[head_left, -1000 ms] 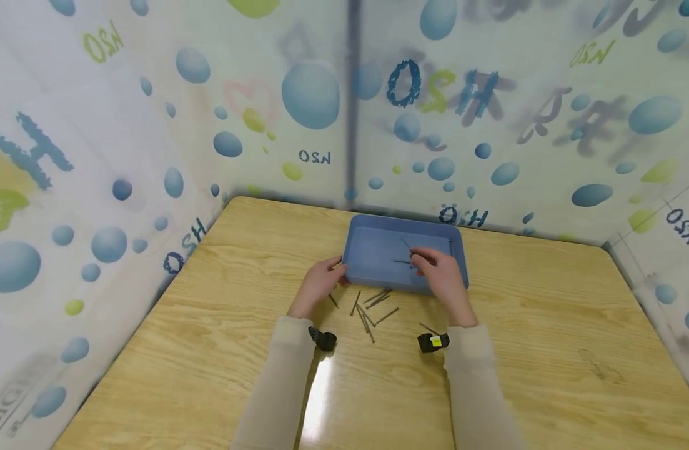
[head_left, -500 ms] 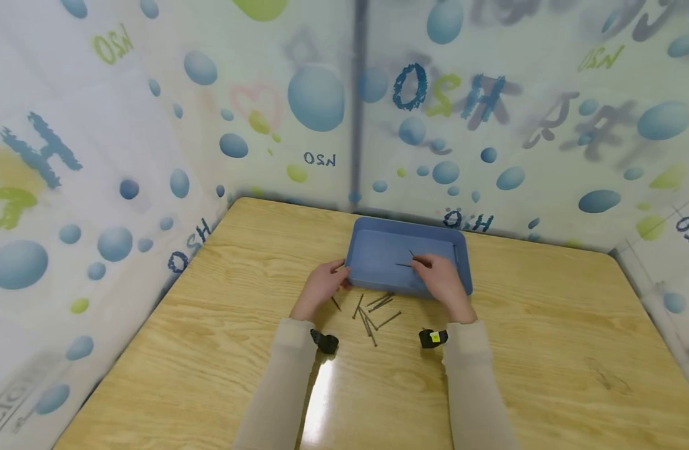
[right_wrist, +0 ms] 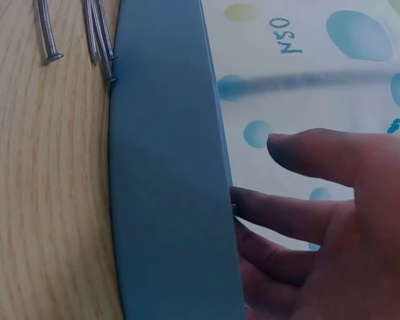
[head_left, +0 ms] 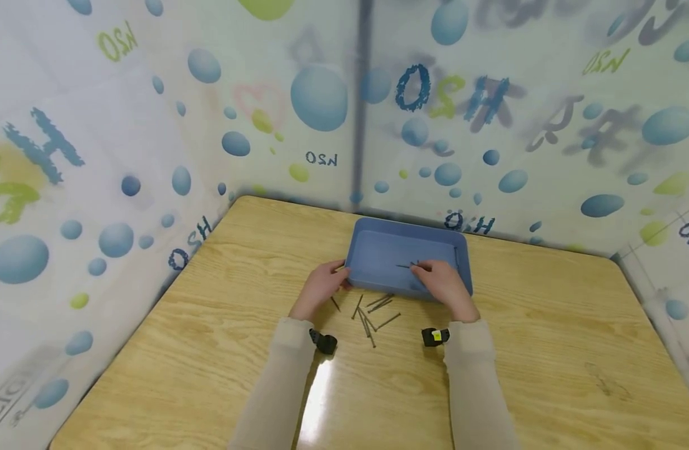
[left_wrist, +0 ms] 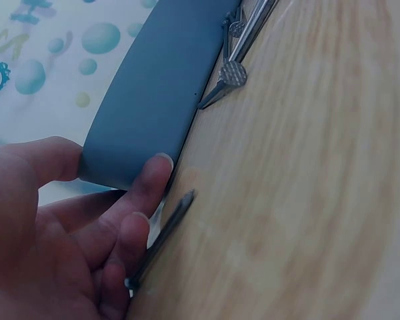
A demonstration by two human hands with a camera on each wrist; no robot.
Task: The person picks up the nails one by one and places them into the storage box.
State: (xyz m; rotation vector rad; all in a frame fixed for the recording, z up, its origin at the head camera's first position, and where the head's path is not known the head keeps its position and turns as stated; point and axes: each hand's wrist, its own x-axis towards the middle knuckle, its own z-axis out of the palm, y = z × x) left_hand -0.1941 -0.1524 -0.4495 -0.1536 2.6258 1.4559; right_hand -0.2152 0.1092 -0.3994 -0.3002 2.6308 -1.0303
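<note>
My left hand (head_left: 324, 284) grips the left front corner of a shallow blue tray (head_left: 372, 262). In the left wrist view its thumb is on the rim side and its fingers lie against the tray's outer wall. A nail (left_wrist: 163, 240) lies on the table beside those fingers. My right hand (head_left: 442, 284) reaches over the tray's front wall, low inside it. In the right wrist view the thumb stands apart from the other fingers, and the front wall hides some fingertips. One dark nail (head_left: 403, 266) lies in the tray just left of these fingertips.
Several loose nails (head_left: 388, 320) lie on the wooden table (head_left: 254, 262) in front of the tray, between the forearms. Another nail (head_left: 455, 251) lies along the tray's right side. A patterned wall (head_left: 322, 181) rises behind the table.
My right hand has lowered slightly in the tray; the nail that stuck up from its fingertips has come down and barely shows. The thumb now stands off. My left hand stays at the tray corner.
</note>
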